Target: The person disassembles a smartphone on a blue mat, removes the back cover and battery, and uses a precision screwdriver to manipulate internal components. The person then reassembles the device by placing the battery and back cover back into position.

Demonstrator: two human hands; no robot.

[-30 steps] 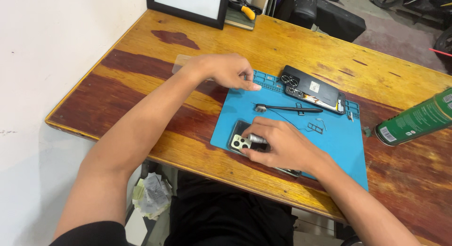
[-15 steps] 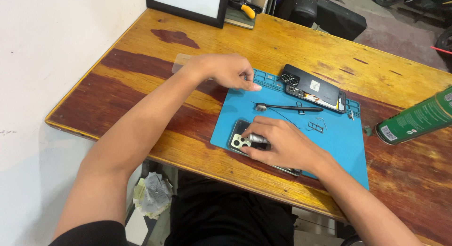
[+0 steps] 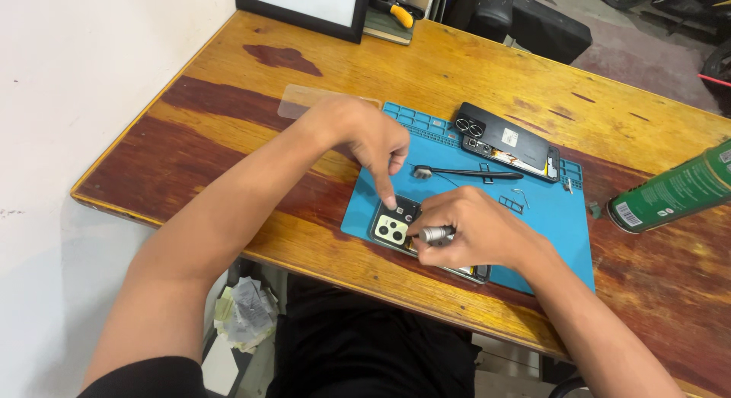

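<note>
Two hands work a glossy phone (image 3: 400,229) on rubbery blue mat (image 3: 548,215): right hand (image 3: 476,230) fingers pinch knurled metal screwdriver (image 3: 435,234), left hand (image 3: 365,139) fingertip presses.

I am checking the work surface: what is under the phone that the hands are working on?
The phone lies on a blue mat on the wooden table. The right hand covers its middle.

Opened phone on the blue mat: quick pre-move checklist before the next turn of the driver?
1. Opened phone lies on the blue mat: ok.
2. Left hand steadies it, fingertip beside the camera module: ok.
3. Right hand grips the silver screwdriver: ok.
4. Bit seated in a screw: cannot tell, hidden by the fingers.
5. Black back cover and black brush lie clear of the hands: ok.
6. Green spray can lies on its side by the table edge: not ok.
</note>
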